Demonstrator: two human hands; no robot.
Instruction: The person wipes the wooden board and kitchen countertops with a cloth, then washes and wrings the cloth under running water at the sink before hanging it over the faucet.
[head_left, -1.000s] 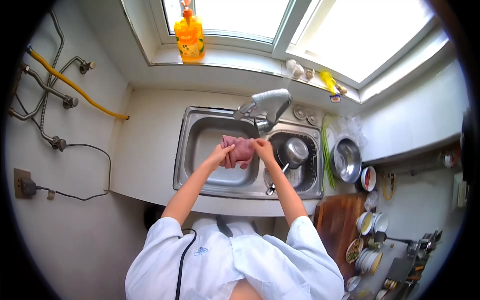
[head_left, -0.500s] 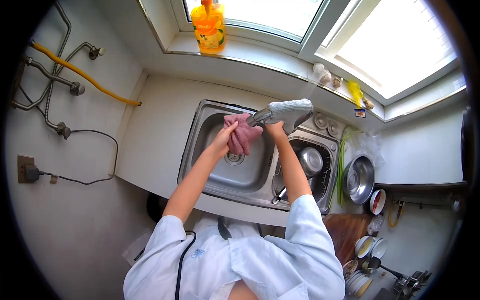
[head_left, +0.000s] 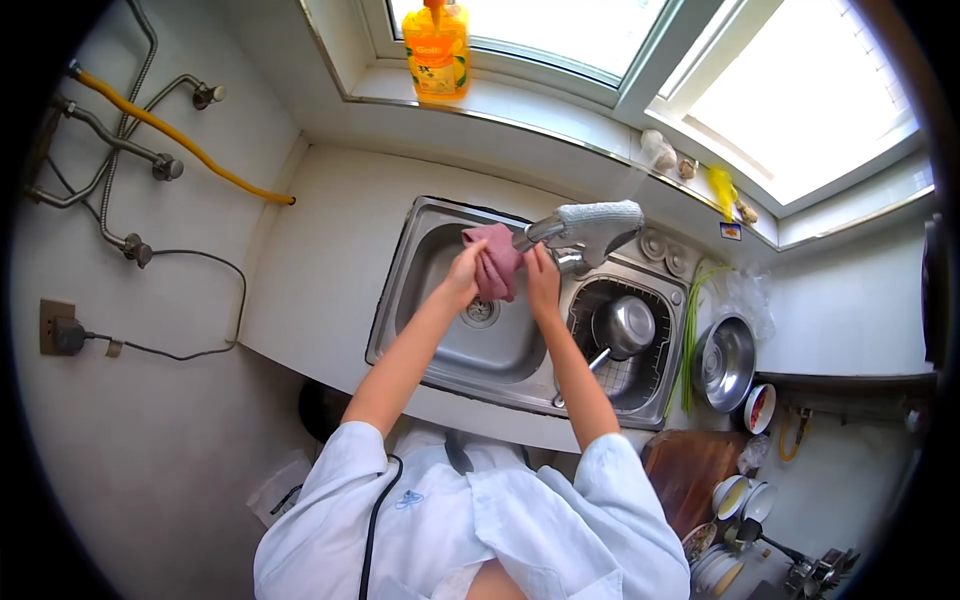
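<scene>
A dusty-pink cloth hangs bunched over the left sink basin, under the spout end of the faucet. My left hand is closed around the cloth's left side, thumb on top. My right hand is at the cloth's right edge, fingers bent and closed on it as far as I can see; the fingertips are partly hidden. A pale knitted cover wraps the top of the faucet, just beyond my right hand. Below the cloth the drain is partly visible.
In the right basin a steel pot sits in a wire rack. Green stalks and a metal bowl lie to the right, near a wooden cutting board. An orange soap bottle stands on the windowsill.
My right hand has come away from beside the faucet and moved down and left to the cloth. The cloth looks more gathered. The whole view has shifted slightly.
</scene>
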